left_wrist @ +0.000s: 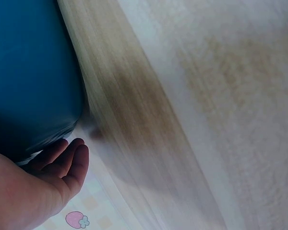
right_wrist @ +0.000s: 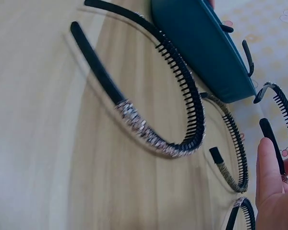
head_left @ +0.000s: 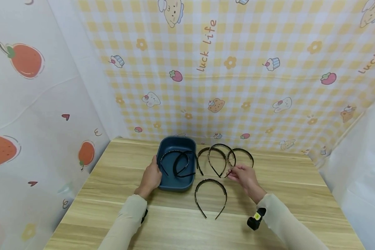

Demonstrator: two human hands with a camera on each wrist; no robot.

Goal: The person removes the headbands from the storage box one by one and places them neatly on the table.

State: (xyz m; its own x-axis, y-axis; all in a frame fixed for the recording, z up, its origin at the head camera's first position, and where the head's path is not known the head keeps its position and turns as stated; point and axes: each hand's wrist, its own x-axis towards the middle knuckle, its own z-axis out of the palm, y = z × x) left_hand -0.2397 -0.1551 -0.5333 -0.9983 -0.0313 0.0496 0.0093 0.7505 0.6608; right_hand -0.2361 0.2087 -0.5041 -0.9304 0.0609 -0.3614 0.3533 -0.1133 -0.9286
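Observation:
My left hand (head_left: 151, 177) holds the left side of a dark blue plastic bin (head_left: 175, 189); its fingers (left_wrist: 77, 165) bend close by the bin's wall in the left wrist view. Inside the bin lie two black headbands (head_left: 175, 169), one overlapping the right rim. My right hand (head_left: 244, 177) pinches a toothed, glittery headband (head_left: 234, 159) near one end, with its arc raised toward the back. Behind it on the table are a left headband (head_left: 200, 161) and a right headband (head_left: 250, 155). Nearer me lies another headband (right_wrist: 197, 124), trimmed with sparkling stones.
The wood-grain table (head_left: 118, 215) reaches back to a yellow checked cloth (head_left: 256, 104). White printed cloth (head_left: 59, 114) hangs along the left side, and plain white cloth (head_left: 356, 173) along the right. A small black device (head_left: 255, 219) is strapped at my right wrist.

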